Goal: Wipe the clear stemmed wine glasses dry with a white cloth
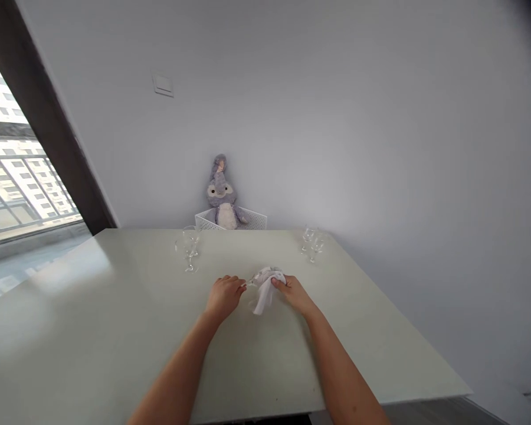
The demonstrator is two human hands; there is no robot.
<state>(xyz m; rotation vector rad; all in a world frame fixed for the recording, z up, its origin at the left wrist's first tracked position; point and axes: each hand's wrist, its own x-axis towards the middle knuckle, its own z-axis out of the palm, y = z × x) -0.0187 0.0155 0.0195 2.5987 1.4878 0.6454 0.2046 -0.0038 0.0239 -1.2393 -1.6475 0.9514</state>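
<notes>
My left hand (226,296) is closed around the base end of a stemmed glass (250,283), which lies sideways between my hands above the table. A white cloth (266,288) covers the bowl end of that glass, and one corner of it hangs down. My right hand (291,291) grips the cloth, thumb on the near side. Most of the glass is hidden by the cloth and by my left fingers.
Clear stemmed glasses (190,245) stand at the back left of the pale table (137,354), and more glasses (312,243) at the back right. Behind the table's far edge, a plush toy (222,195) sits in a white perforated basket (255,220) against the wall.
</notes>
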